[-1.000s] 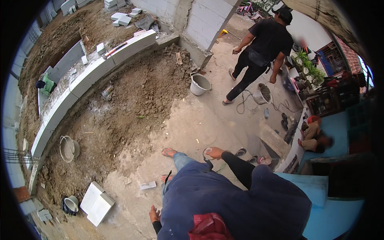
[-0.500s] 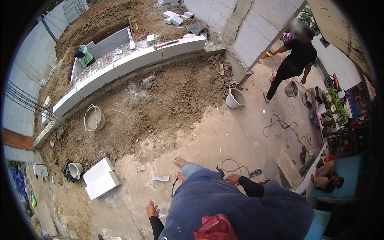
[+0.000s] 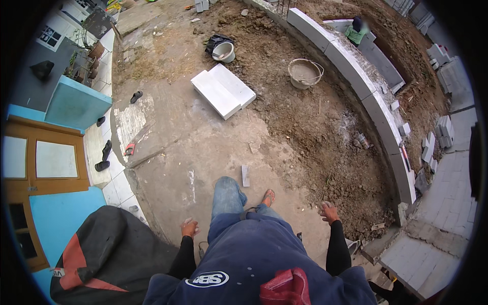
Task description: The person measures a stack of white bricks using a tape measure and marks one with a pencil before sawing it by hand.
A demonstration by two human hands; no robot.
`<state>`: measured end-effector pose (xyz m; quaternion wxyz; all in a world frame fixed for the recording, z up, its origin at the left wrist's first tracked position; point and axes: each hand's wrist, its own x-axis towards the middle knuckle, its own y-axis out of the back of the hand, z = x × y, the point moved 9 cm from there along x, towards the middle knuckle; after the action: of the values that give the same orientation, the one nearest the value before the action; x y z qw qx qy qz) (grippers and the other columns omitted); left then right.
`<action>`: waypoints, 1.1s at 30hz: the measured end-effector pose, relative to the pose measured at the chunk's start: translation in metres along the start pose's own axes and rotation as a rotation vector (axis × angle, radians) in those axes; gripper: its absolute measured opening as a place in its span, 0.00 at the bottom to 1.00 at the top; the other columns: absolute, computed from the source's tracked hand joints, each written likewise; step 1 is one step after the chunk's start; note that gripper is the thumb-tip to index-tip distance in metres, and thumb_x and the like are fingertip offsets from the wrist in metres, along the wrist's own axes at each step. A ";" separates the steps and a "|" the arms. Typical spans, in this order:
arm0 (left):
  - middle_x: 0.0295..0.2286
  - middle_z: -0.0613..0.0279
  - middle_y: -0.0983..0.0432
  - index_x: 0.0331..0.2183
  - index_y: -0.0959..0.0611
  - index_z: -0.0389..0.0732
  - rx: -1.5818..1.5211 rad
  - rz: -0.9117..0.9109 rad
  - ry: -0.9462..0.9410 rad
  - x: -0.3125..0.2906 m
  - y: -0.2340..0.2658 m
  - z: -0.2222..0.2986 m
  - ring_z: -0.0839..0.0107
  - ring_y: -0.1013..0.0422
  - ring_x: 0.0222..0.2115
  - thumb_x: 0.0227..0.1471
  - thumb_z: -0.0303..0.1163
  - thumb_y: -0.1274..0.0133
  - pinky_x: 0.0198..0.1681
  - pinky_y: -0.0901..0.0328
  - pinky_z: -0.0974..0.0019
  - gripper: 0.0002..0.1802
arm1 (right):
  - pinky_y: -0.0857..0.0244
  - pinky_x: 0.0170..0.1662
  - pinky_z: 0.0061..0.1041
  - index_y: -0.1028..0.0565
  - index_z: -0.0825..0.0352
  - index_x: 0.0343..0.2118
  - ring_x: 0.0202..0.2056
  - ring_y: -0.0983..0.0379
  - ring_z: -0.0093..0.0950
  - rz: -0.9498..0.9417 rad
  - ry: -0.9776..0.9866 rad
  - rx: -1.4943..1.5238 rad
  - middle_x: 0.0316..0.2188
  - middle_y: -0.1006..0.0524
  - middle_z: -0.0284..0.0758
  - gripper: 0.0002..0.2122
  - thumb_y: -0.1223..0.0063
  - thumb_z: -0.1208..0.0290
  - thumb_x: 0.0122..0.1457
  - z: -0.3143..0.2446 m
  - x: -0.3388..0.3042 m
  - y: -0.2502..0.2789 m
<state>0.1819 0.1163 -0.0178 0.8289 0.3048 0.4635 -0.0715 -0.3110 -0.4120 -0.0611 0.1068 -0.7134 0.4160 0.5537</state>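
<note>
My left hand [image 3: 190, 227] hangs beside my left thigh, its fingers loosely apart and holding nothing. Out to my right, my right hand [image 3: 329, 212] is also bare, with its fingers spread, above the edge of the concrete and the soil. Neither hand touches anything. A short pale flat piece [image 3: 245, 176] lies on the concrete just in front of my feet. Farther ahead, two large white blocks [image 3: 219, 92] lie against each other on the ground.
A mortar-stained bucket [image 3: 305, 74] stands on the soil, and a smaller bucket [image 3: 223, 52] sits by a black bag. A low white block wall [image 3: 373, 96] curves along the right; a person [image 3: 357, 32] is in the pit behind it. A black-and-red cover [image 3: 109, 259] bulges close at left.
I have turned left, so the white blocks are now ahead and the low wall is on my right. My right arm has swung outward. Both hands stay without anything in them.
</note>
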 end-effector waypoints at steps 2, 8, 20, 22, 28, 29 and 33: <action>0.26 0.60 0.28 0.56 0.31 0.41 -0.066 -0.009 0.025 0.000 -0.011 -0.025 0.69 0.30 0.27 0.44 0.25 0.46 0.29 0.26 0.62 0.34 | 0.30 0.43 0.39 0.37 0.62 0.61 0.43 0.26 0.37 -0.053 0.066 -0.118 0.48 0.27 0.41 0.28 0.53 0.54 0.60 -0.062 0.007 -0.020; 0.20 0.59 0.28 0.56 0.31 0.33 0.084 -0.116 -0.067 0.047 -0.034 -0.119 0.71 0.31 0.20 0.40 0.21 0.45 0.22 0.34 0.67 0.37 | 0.33 0.48 0.43 0.41 0.62 0.63 0.50 0.29 0.42 -0.278 0.141 -0.397 0.56 0.32 0.46 0.30 0.54 0.51 0.62 -0.220 0.043 -0.161; 0.61 0.48 0.45 0.63 0.39 0.49 -0.117 -0.001 0.191 0.144 0.139 0.181 0.50 0.45 0.60 0.48 0.36 0.47 0.55 0.46 0.37 0.40 | 0.30 0.43 0.40 0.36 0.65 0.60 0.45 0.26 0.38 -0.370 -0.004 -0.561 0.51 0.27 0.45 0.29 0.50 0.54 0.59 -0.348 0.036 -0.347; 0.60 0.48 0.44 0.63 0.39 0.49 -0.132 0.050 0.084 0.191 0.172 0.239 0.49 0.44 0.59 0.49 0.38 0.48 0.53 0.47 0.31 0.39 | 0.29 0.42 0.39 0.35 0.66 0.59 0.43 0.25 0.38 -0.353 0.011 -0.553 0.50 0.26 0.45 0.28 0.50 0.54 0.59 -0.390 0.041 -0.373; 0.59 0.50 0.42 0.62 0.39 0.47 -0.363 -0.146 -0.150 0.301 0.107 0.417 0.56 0.40 0.56 0.53 0.32 0.49 0.52 0.38 0.49 0.36 | 0.28 0.39 0.44 0.35 0.63 0.59 0.39 0.23 0.40 -0.308 0.053 -0.540 0.44 0.24 0.44 0.27 0.51 0.54 0.59 -0.491 0.068 -0.409; 0.56 0.49 0.37 0.62 0.38 0.45 -0.416 -0.142 -0.243 0.313 0.092 0.447 0.59 0.34 0.53 0.53 0.29 0.49 0.51 0.35 0.55 0.35 | 0.28 0.39 0.44 0.34 0.63 0.58 0.38 0.23 0.39 -0.305 0.047 -0.554 0.43 0.24 0.43 0.27 0.51 0.53 0.59 -0.504 0.075 -0.414; 0.30 0.51 0.21 0.54 0.29 0.31 -0.352 -0.207 -0.246 0.363 0.069 0.504 0.65 0.24 0.23 0.51 0.24 0.47 0.32 0.24 0.65 0.27 | 0.27 0.35 0.45 0.30 0.67 0.54 0.37 0.22 0.40 -0.271 0.082 -0.608 0.42 0.23 0.44 0.27 0.50 0.53 0.57 -0.588 0.112 -0.461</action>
<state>0.7778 -0.0568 -0.0891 0.9079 0.0953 0.3929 -0.1105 0.4342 -0.5345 -0.0879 -0.0551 -0.7832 0.1372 0.6040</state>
